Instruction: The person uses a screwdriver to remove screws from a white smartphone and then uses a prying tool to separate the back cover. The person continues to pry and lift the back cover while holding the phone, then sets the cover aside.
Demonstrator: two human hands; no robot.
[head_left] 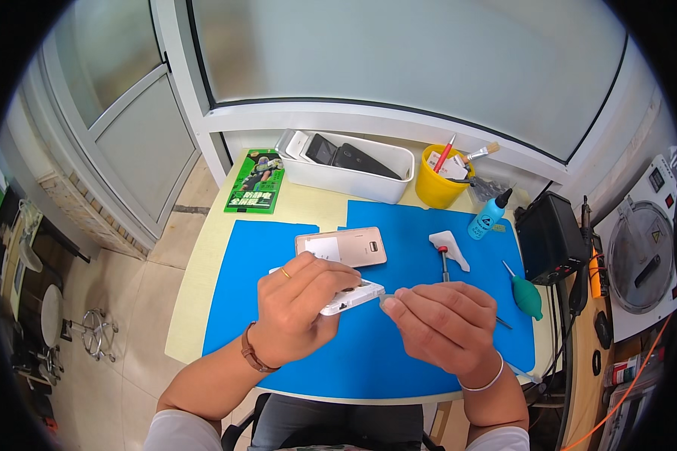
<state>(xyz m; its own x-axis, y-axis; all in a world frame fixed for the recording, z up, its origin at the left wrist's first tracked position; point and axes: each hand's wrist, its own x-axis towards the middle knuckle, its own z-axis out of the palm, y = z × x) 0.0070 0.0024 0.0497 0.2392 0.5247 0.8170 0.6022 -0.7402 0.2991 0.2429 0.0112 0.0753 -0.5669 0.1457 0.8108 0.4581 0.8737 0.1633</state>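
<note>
My left hand point(287, 307) grips a white phone housing point(359, 296) by its sides, tilted above the mat, with one narrow end toward the right. Small dark openings show along its edge. My right hand point(447, 325) is closed in a pinch at that end, on a small thin greyish piece point(384, 298) whose kind I cannot make out. It is at or very close to the housing's end. Behind my hands a rose-gold phone back cover point(362, 246) lies on the blue mat point(353, 368).
Right of the cover lie a red-tipped screwdriver point(443, 255) and white paper point(459, 259). A blue bottle point(487, 218), green air blower point(526, 297) and black box point(553, 237) stand farther right. Behind are a white phone bin point(338, 183), yellow cup point(438, 189) and green package point(254, 180).
</note>
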